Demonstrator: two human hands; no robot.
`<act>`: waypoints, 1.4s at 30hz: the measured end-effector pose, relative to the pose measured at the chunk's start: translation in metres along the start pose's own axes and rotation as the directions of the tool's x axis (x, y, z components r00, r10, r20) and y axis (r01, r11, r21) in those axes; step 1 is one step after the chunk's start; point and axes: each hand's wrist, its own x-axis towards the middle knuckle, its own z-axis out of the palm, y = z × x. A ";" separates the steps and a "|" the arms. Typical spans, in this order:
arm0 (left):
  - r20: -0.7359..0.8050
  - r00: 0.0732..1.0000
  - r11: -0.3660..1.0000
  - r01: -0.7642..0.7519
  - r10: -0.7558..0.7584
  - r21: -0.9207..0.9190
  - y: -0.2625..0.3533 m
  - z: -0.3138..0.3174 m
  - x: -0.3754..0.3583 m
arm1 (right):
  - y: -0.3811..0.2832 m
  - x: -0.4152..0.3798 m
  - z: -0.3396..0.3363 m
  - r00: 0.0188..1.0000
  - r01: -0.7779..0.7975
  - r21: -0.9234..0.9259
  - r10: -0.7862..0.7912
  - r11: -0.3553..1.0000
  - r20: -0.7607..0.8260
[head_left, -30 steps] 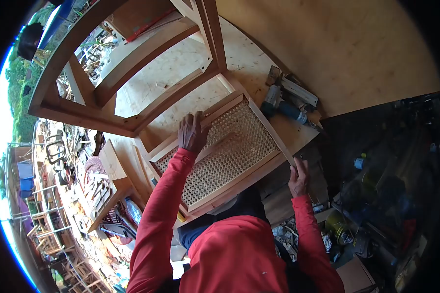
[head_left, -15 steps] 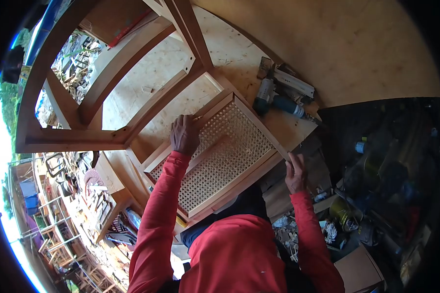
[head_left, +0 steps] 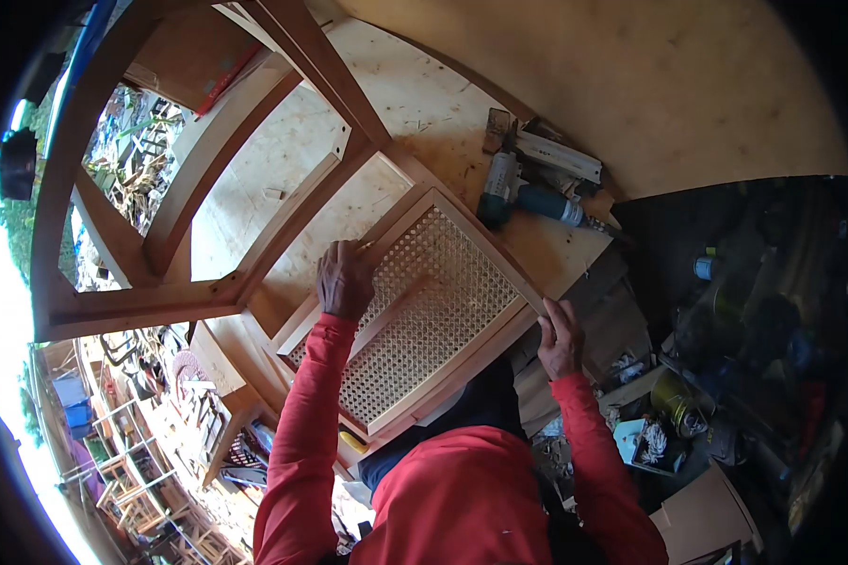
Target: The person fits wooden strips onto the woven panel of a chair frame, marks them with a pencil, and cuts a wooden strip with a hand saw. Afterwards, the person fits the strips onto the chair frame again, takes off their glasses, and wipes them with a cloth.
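Note:
A woven cane panel in a pale wooden border lies inside the darker seat rails of a wooden chair frame. My left hand is closed over the panel's far border, fingers curled at its edge; what lies under the palm is hidden. At the panel's near right corner my right hand pinches the wood between thumb and fingers. Curved back pieces of the chair rise at the upper left. Through the cane, a slanting bar shows faintly.
On the plywood bench top, two cordless drills lie beyond the panel's right side, by a pale metal strip. A large plywood sheet stands behind. Cans and clutter fill the dark floor at right; wood scraps lie left.
The view has shifted slightly, so the chair frame and drills appear a little further left. Both hands keep their places on the panel, the right fingers bent slightly more over the corner.

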 end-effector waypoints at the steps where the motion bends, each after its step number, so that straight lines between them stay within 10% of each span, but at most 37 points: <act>1: 0.005 1.000 1.000 -0.001 0.001 -0.005 -0.001 0.000 0.000 | 0.001 0.001 0.002 0.999 0.020 0.018 -0.020 1.000 -0.027; 29: 0.016 0.992 0.991 0.125 -0.124 -0.046 0.009 0.013 -0.003 | 0.006 -0.004 0.009 0.998 -0.041 0.059 0.043 0.997 -0.045; 42: -0.081 0.993 0.995 -0.088 0.091 0.039 0.005 0.016 -0.013 | 0.007 -0.005 0.012 0.997 -0.024 0.050 0.027 0.998 -0.065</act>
